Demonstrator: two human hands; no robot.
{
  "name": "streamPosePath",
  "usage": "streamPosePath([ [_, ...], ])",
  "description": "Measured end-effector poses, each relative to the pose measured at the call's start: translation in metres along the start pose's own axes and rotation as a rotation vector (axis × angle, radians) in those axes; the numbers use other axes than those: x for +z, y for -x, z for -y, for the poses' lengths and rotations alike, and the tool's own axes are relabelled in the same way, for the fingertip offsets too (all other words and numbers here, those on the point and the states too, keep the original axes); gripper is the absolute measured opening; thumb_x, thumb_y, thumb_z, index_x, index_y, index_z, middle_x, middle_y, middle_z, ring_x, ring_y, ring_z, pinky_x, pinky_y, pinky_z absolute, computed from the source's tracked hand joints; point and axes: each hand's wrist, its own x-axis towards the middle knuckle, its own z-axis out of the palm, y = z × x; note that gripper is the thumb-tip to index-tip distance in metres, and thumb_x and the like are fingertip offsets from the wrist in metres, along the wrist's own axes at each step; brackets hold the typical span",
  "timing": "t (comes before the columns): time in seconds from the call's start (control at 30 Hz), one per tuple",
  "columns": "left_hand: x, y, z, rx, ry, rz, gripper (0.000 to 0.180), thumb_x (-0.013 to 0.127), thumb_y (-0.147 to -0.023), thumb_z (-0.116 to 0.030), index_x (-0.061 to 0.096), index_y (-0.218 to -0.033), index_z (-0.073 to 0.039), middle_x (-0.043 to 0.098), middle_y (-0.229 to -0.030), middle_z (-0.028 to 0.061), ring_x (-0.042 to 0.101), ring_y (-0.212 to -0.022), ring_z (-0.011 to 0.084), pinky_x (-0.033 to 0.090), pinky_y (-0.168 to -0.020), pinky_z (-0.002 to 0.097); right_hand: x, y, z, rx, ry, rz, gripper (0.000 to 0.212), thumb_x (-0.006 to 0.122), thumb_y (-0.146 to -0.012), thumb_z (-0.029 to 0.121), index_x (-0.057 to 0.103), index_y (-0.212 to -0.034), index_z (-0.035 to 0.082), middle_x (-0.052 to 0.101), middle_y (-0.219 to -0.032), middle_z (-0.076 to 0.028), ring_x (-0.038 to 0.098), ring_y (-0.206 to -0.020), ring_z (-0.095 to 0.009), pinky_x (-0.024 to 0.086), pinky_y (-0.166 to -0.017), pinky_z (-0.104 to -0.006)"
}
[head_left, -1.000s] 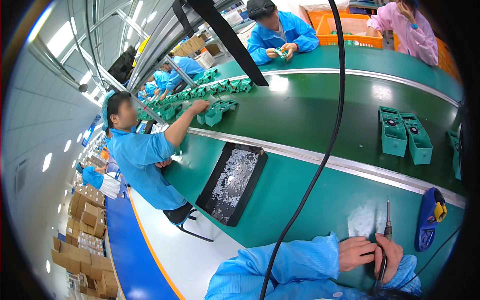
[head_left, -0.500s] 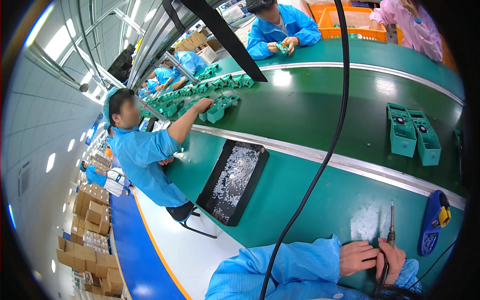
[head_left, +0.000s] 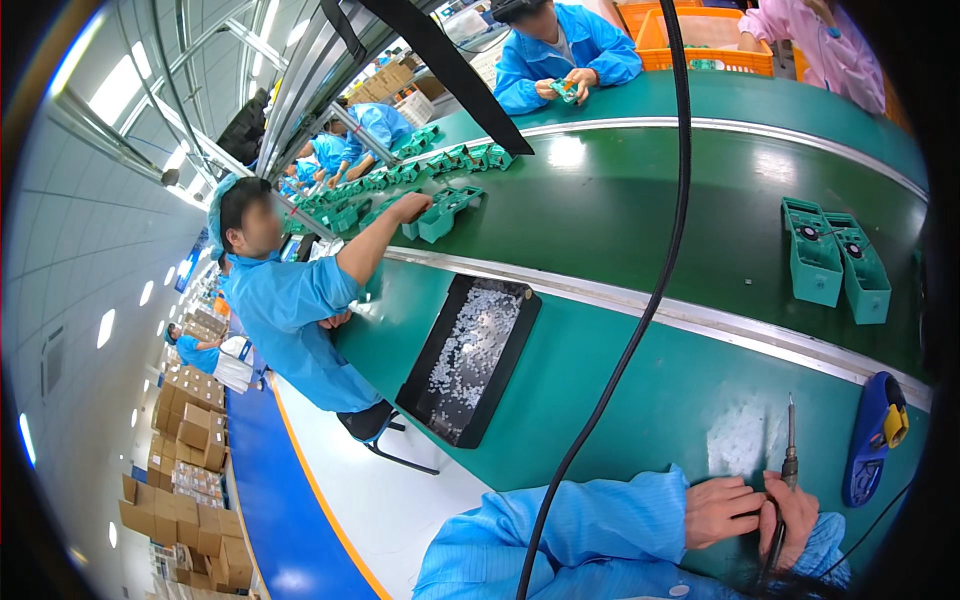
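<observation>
A soldering iron (head_left: 791,445) is held in my right hand (head_left: 792,520), its fingers wrapped round the handle and the metal tip pointing up and away from me. Beside it, my left hand (head_left: 720,512) rests on the green worktop (head_left: 620,420), fingers stretched toward the right hand. Nothing shows in the left hand, though its fingertips lie close to the right one. To the right stands a blue soldering iron stand (head_left: 868,440) with a yellow part on its side.
A black tray (head_left: 490,405) of small whitish pieces lies left of a hanging black cable (head_left: 625,370). Two green housings (head_left: 818,270) with small round black parts sit on the conveyor belt (head_left: 600,210). A co-worker (head_left: 290,290) at left reaches toward other green housings (head_left: 440,218).
The view has shifted slightly, so most things appear a little higher and further right. My hands keep the same pose, the right one still round the soldering iron.
</observation>
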Motion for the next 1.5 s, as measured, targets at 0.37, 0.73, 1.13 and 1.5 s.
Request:
streamPosePath([
  [0.37,0.0013,-0.0002,0.0011,0.011,-0.018,-0.021,0.028,0.058,-0.07,-0.006,0.059,-0.097,0.002,0.054,-0.101,0.0156,0.054,-0.082,0.0276,0.044,-0.073,0.0353,-0.0006,0.0011,0.0048,0.033,0.076,0.016,0.026,0.054,-0.084,0.0,0.056,-0.109,-0.004,0.064,-0.104,-0.022,0.063,-0.082,-0.033,0.046,-0.074,-0.0395],
  [0.73,-0.0004,-0.0006,-0.0004,0.017,-0.052,-0.073,0.03,0.06,-0.066,-0.003,0.06,-0.096,0.002,0.055,-0.102,0.0159,0.055,-0.082,0.0271,0.045,-0.071,0.035,0.0021,-0.0007,0.0074,0.041,0.07,-0.003,0.025,0.054,-0.086,0.003,0.057,-0.11,-0.003,0.064,-0.103,-0.019,0.063,-0.082,-0.032,0.046,-0.076,-0.0383],
  [1.13,-0.0016,-0.0022,-0.0027,-0.005,-0.066,-0.109,0.022,0.061,-0.066,-0.003,0.059,-0.088,0.001,0.055,-0.099,0.0148,0.057,-0.082,0.0258,0.045,-0.07,0.0344,0.0046,0.0,0.0077,0.072,0.066,-0.017,0.024,0.055,-0.085,0.003,0.058,-0.109,-0.003,0.065,-0.103,-0.018,0.063,-0.083,-0.032,0.045,-0.076,-0.0386],
  [1.5,-0.0035,-0.0035,-0.0021,0.0,-0.061,-0.116,0.021,0.061,-0.066,-0.002,0.059,-0.087,0.001,0.055,-0.098,0.0143,0.056,-0.081,0.0253,0.045,-0.069,0.0341,0.006,-0.0001,0.0071,0.069,0.067,-0.032,0.026,0.056,-0.083,0.001,0.058,-0.108,-0.003,0.065,-0.1,-0.017,0.062,-0.078,-0.031,0.044,-0.074,-0.0383],
])
